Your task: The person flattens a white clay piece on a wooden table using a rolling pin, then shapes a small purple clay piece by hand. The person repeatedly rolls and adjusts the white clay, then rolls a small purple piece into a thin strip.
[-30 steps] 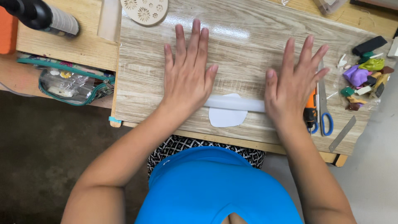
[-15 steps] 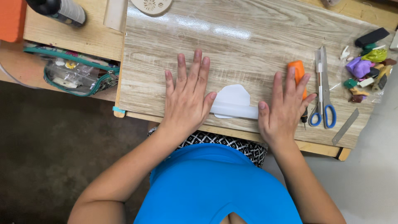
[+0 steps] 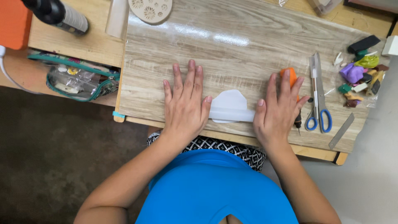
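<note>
A: How are the hands placed?

B: Both lie flat, palms down and fingers spread, gripping nothing. The left hand (image 3: 185, 105) and the right hand (image 3: 278, 111) press on the two ends of a clear rolling pin (image 3: 231, 115) that spans the gap between them, the thumbs touching its ends.

A: And what lies under the pin?

B: A thin white clay sheet (image 3: 230, 103), rounded at its far edge. It lies between the two hands and shows mostly beyond the pin, with a sliver on the near side.

A: What is just beside the right hand?

B: An orange-handled craft knife (image 3: 292, 79), partly under the fingers, its dark tip poking out toward the near edge of the surface. Further out from the pin on that side lie blue-handled scissors (image 3: 318, 105), then a metal ruler (image 3: 341, 130) set aslant.

A: Any packages?

B: Past the scissors, a heap of small clay pieces (image 3: 360, 76) in purple, green, black and tan, some in clear wrap. Out beyond the left hand, off the wood-grain surface (image 3: 232, 45), a clear zip pouch with teal trim (image 3: 76, 79) holds small items. Far from the pin, at the top edge, sits a round beige mould (image 3: 150, 9) with flower shapes.
</note>
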